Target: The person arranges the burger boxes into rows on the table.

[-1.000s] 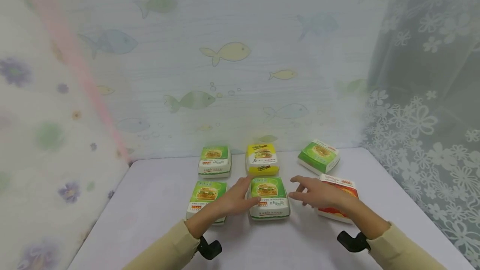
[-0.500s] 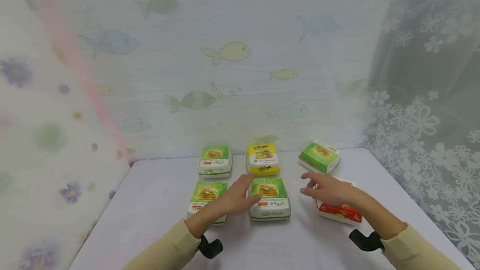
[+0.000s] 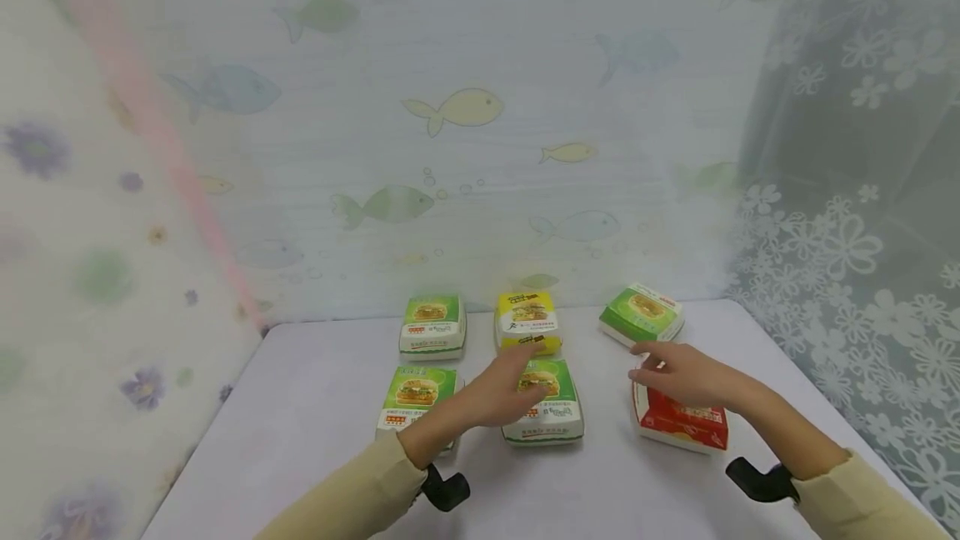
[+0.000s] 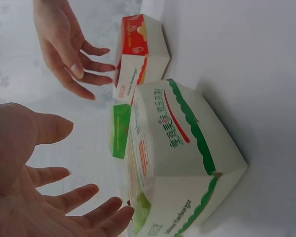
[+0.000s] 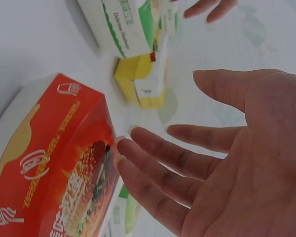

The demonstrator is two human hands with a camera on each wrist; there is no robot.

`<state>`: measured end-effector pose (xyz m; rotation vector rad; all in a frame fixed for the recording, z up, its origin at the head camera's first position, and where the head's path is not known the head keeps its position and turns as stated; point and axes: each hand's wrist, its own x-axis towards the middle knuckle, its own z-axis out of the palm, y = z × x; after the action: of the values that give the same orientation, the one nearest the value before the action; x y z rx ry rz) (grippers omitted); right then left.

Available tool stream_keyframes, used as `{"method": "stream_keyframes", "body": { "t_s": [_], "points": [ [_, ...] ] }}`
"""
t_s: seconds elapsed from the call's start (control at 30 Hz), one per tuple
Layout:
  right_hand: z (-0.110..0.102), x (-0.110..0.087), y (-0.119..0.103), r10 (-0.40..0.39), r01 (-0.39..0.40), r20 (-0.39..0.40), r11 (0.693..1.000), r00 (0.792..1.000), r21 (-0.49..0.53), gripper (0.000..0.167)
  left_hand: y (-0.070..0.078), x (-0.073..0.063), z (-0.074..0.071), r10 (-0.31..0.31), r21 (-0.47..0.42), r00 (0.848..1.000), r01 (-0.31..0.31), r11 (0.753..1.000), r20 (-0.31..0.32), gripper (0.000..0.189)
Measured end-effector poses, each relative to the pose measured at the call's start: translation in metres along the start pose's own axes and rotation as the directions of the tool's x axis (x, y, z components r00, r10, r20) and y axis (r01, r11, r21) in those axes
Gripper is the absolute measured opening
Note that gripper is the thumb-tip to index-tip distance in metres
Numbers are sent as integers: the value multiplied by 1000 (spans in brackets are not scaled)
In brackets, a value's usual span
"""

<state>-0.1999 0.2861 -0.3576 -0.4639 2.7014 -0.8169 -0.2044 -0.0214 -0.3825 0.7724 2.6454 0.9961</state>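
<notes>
My left hand [image 3: 498, 390] hovers over the left part of the front middle green-and-white burger box [image 3: 551, 423], its fingers extended. In the left wrist view that burger box [image 4: 182, 148] lies just beyond the spread fingertips, and I cannot tell whether they touch. Above the red-and-white burger box [image 3: 682, 425] is my right hand [image 3: 690, 375], which covers much of its top. From the right wrist, the loosely bent fingers of that hand [image 5: 222, 163] come close to the red burger box [image 5: 64, 163]; contact is unclear. Neither hand holds anything.
Also on the white table [image 3: 300, 448] are a yellow burger box [image 3: 532, 315], a back left green one [image 3: 433, 329], a front left green one [image 3: 416, 394] partly behind my left arm, and an angled green one [image 3: 641, 312] at back right. Patterned curtains [image 3: 465, 148] enclose the table.
My right hand has moved rightward, from beside the front middle green burger box to over the red one. My left hand has shifted slightly right, further over the middle green burger box.
</notes>
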Motion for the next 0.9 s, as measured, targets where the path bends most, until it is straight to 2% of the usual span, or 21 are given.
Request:
{"method": "stream_keyframes", "body": {
  "t_s": [0.33, 0.57, 0.7, 0.9],
  "points": [
    [-13, -3, 15, 18, -19, 18, 1000, 1000, 19, 55, 16, 16, 13, 10, 6, 1000, -10, 1000, 25, 58],
    [-27, 1, 26, 13, -13, -12, 1000, 1000, -20, 53, 25, 36, 23, -1, 37, 999, -1, 999, 54, 60],
    [-38, 10, 34, 17, -19, -43, 999, 999, -51, 56, 36, 48, 26, -53, 2, 996, 53, 999, 73, 63],
    [-51, 24, 48, 89, -96, -113, 993, 990, -63, 61, 55, 67, 38, -190, -56, 979, 194, 979, 79, 75]
  ]
}}
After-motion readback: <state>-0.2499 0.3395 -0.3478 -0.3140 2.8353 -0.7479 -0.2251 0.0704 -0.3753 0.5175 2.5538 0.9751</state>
